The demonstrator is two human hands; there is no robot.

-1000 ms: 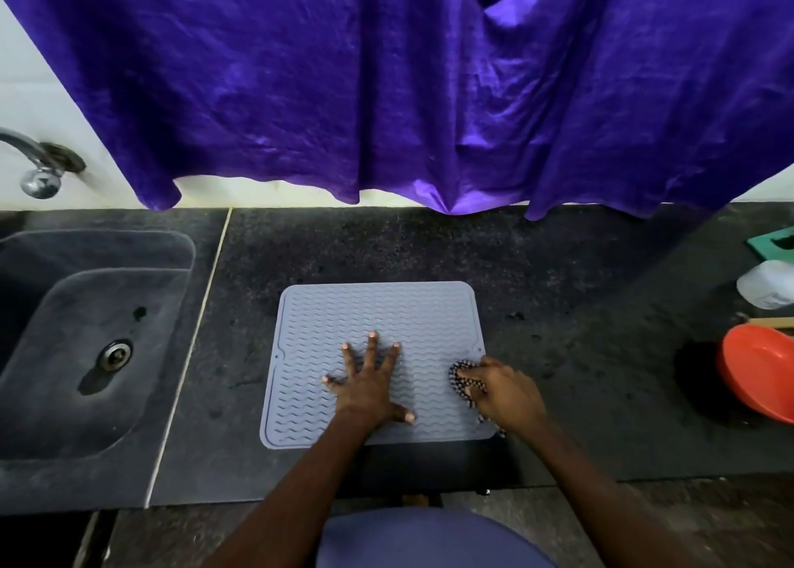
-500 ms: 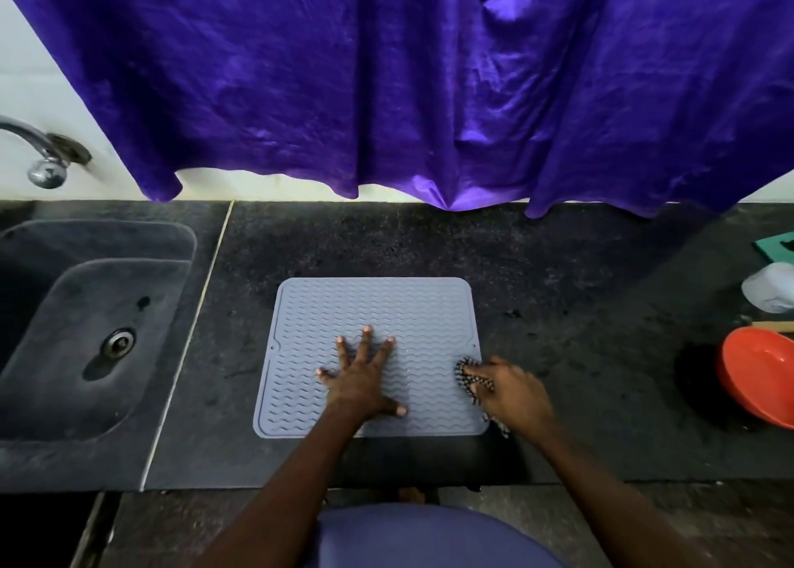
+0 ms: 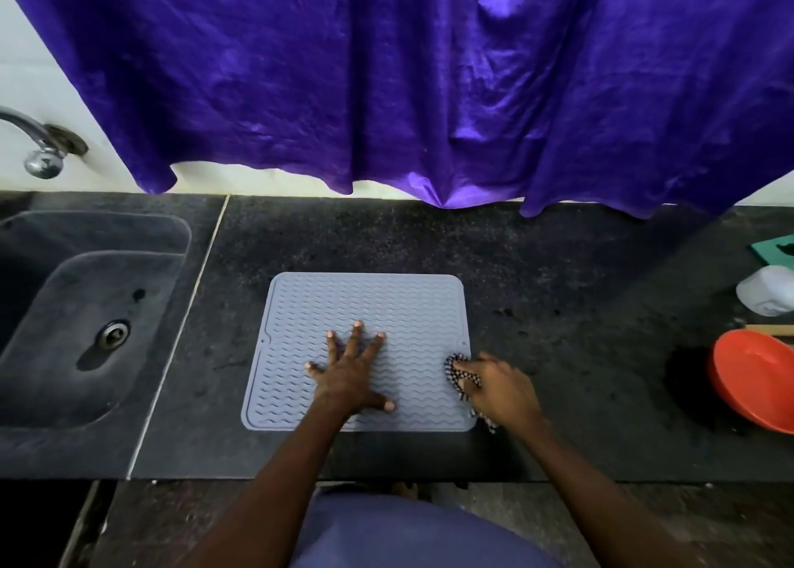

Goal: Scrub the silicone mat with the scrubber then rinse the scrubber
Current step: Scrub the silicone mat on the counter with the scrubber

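From my end I see a dark speckled stone counter (image 3: 558,288) with a sink (image 3: 86,310) sunk into its left, handy for the rinse. The grey silicone mat (image 3: 369,301), a rounded square ribbed with wavy ridges, lies flat near the front edge. My left hand (image 3: 348,378) presses on it with fingers splayed, I judge to pin the floppy sheet. My right hand (image 3: 502,391) curls round the checkered mesh scrubber (image 3: 457,374) at the mat's right edge

Pale grey-blue with wavy ridges is noted for mat (image 3: 365,305); black-and-white check for scrubber (image 3: 450,377). Purple is seen on curtain (image 3: 386,73), speckled black on counter (image 3: 558,288), orange-red on bowl (image 3: 756,378), dark grey on sink (image 3: 64,331).
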